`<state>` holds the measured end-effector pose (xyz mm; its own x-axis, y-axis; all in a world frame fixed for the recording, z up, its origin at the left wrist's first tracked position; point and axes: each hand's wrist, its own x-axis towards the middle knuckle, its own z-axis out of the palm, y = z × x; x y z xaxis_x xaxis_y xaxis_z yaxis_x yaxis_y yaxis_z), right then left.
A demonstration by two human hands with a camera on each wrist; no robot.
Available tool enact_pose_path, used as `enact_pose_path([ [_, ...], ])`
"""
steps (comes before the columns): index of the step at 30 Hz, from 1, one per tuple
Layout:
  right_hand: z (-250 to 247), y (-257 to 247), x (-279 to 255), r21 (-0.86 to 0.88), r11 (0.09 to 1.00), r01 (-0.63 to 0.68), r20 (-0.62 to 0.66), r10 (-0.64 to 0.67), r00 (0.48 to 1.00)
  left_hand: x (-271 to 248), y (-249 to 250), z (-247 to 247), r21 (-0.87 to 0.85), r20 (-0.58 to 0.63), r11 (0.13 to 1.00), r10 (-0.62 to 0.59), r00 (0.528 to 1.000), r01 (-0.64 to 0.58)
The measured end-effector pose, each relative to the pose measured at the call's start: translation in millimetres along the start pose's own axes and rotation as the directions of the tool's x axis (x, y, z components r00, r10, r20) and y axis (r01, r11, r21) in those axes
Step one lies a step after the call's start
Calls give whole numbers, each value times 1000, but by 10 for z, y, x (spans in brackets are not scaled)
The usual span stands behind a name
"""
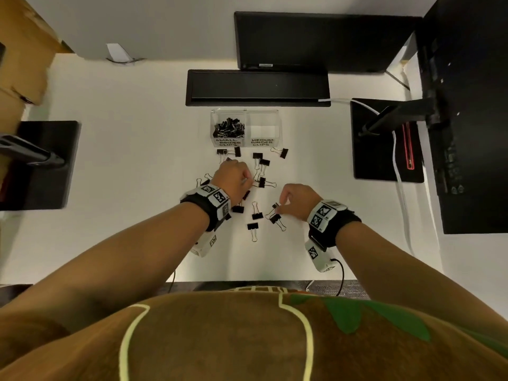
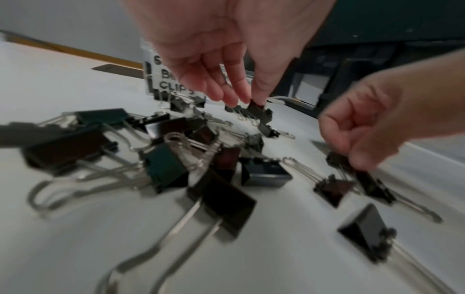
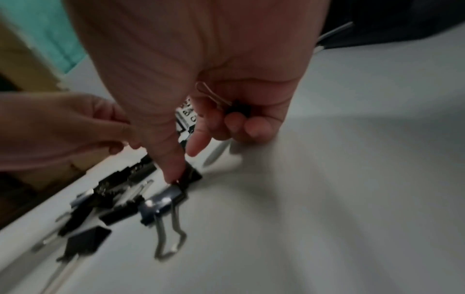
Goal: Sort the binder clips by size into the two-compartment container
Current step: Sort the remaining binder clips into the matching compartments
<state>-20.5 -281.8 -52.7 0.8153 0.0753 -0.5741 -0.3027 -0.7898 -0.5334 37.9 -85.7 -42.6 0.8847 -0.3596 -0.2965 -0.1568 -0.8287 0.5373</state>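
A clear two-compartment container (image 1: 276,116) stands at the back. Its left half, labelled small, holds several small black clips (image 1: 229,127). The right half, labelled medium, shows no clips. Loose black binder clips (image 1: 257,215) lie scattered in front of it. My left hand (image 1: 247,182) pinches one clip (image 2: 258,106) between thumb and fingertips, low over the table. My right hand (image 1: 279,206) keeps a small clip (image 3: 237,109) tucked under its curled fingers, while its thumb and forefinger pinch another clip (image 3: 191,175) on the table.
A black keyboard (image 1: 258,88) and monitor (image 1: 324,41) sit behind the container. Black stand bases rest at the left (image 1: 41,166) and right (image 1: 384,138), with a white cable (image 1: 398,171) along the right one. The table's front edge (image 1: 247,281) is near my body.
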Motion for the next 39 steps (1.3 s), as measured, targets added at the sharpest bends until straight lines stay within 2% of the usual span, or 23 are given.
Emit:
enact_pose_path([
  [2, 24, -3, 18, -32, 999, 19, -20, -20, 1000, -6, -70, -43, -64, -58, 996, -71, 996, 67],
  [4, 0, -35, 32, 0, 1000, -1, -95, 1, 995, -35, -141, -82, -84, -101, 992, -106, 989, 97],
  [6, -44, -77, 29, 39, 999, -22, -131, 27, 991, -82, -204, -109, -69, -101, 991, -122, 987, 115],
  [8, -68, -94, 5, 25, 1000, -6, -89, 8, 996, -141, -281, -116, -44, -97, 993, -116, 988, 113],
  [12, -47, -124, -119, -130, 990, 56, 99, -43, 994, -290, -426, -117, -3, -81, 994, -106, 991, 106],
  [14, 11, -136, -157, -165, 984, 65, 129, -44, 991, -364, -483, -115, 15, -76, 992, -120, 990, 122],
  [16, 52, -152, -158, -160, 986, 54, 114, -36, 993, -424, -521, -107, 10, -66, 990, -138, 988, 139],
  [21, 36, -292, -57, -75, 996, 42, -59, -46, 997, -488, -528, -26, 7, 21, 987, -162, 986, 162],
  [28, 264, -591, 18, -153, 958, 241, 30, -239, 971, -468, -441, 45, 24, 71, 991, -136, 988, 135],
  [31, 322, -623, 73, -182, 949, 257, 53, -251, 966, -463, -509, 2, 43, 86, 985, -168, 982, 165],
  [34, 208, -617, 140, -110, 973, 203, -27, -208, 978, -480, -618, -78, 2, 41, 983, -185, 982, 185],
  [39, -97, -749, 315, 18, 990, 140, -125, -137, 983, -530, -770, -203, -48, -127, 976, -215, 968, 211],
])
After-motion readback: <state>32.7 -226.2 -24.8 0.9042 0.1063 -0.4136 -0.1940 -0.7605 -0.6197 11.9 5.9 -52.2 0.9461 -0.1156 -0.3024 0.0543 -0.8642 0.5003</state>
